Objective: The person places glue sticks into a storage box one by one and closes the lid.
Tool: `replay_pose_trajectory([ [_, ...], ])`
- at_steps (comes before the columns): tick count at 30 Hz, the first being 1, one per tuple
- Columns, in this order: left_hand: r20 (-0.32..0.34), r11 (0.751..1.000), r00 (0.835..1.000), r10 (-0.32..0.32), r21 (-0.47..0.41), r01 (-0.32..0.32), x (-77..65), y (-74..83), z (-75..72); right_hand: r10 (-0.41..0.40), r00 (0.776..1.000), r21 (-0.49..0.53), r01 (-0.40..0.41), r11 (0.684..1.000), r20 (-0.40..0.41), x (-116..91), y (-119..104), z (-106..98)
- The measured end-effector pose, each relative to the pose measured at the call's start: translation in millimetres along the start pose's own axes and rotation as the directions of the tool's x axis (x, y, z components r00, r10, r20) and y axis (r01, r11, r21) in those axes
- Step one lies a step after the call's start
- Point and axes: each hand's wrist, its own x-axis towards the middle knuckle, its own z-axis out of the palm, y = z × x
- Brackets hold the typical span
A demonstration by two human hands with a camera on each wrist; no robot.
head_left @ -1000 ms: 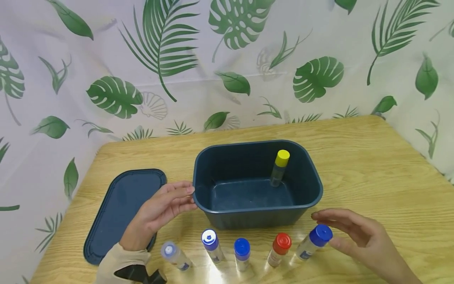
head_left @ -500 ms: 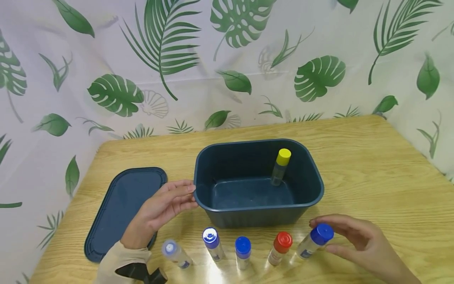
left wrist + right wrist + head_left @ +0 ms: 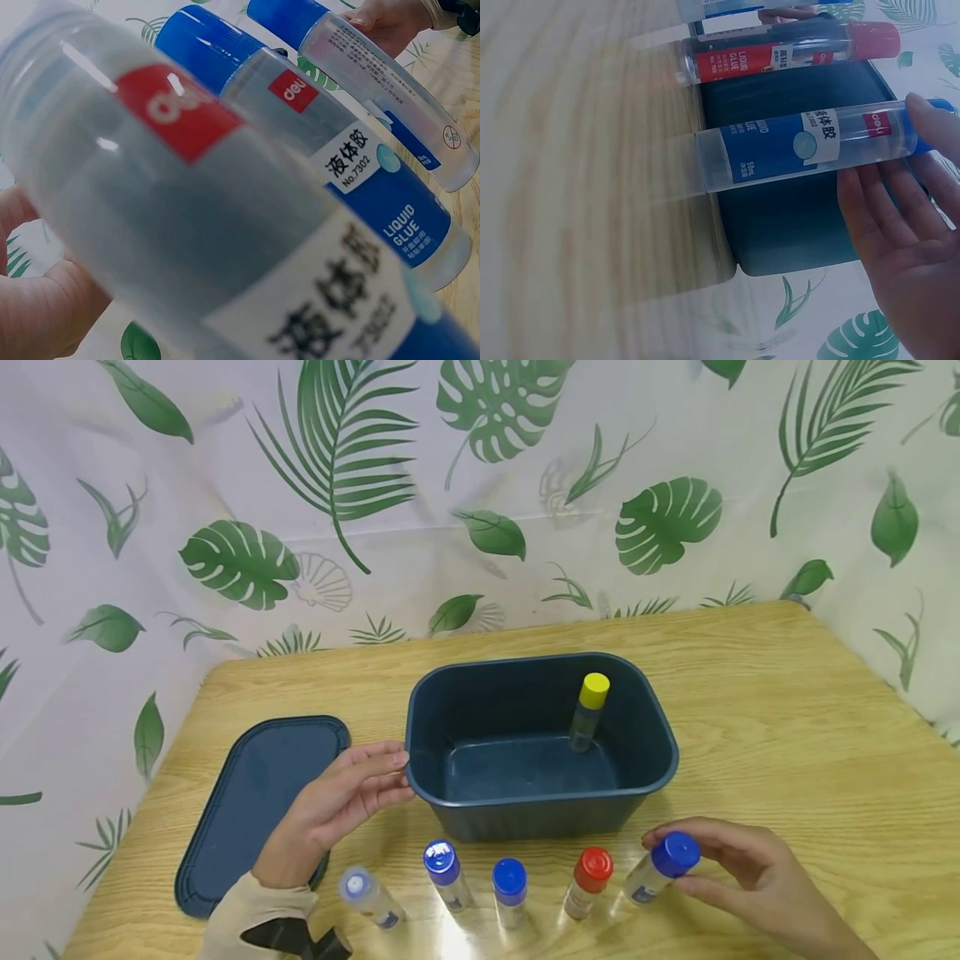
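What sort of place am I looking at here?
Probably a tabletop workspace indoors: a wood-grain table, a leaf-print backdrop behind it, and liquid glue bottles in front of an open bin.

Your clear liquid glue bottle (image 3: 802, 144) stands upright, its blue cap (image 3: 677, 853) between your right fingers (image 3: 708, 892); your left fingers (image 3: 382, 766) touch the open dark-blue bin (image 3: 525, 821).

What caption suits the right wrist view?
Right hand, fingers around the top of a blue-capped glue bottle, near a red-capped bottle and a dark bin.
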Motion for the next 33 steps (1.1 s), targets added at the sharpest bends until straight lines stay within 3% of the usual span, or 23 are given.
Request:
replay_pose_trajectory([
  [7, -0.001, 1.0, 1.0, 0.004, 0.005, -0.004, -0.4, 0.5, -0.3, 0.047, 0.998, -0.059, -0.049, 0.997, -0.031, 0.2, -1.2, 2.2],
  [21, 0.017, 1.0, 1.0, 0.003, -0.025, -0.002, 0.1, 0.0, -2.5, 0.044, 0.997, -0.11, -0.05, 0.993, -0.056, 0.1, -2.7, 3.0],
  [33, 0.008, 1.0, 1.0, -0.006, -0.021, 0.006, 0.4, 0.0, -0.9, 0.026, 0.998, -0.078, -0.03, 0.997, -0.053, 0.9, -2.0, 0.7],
])
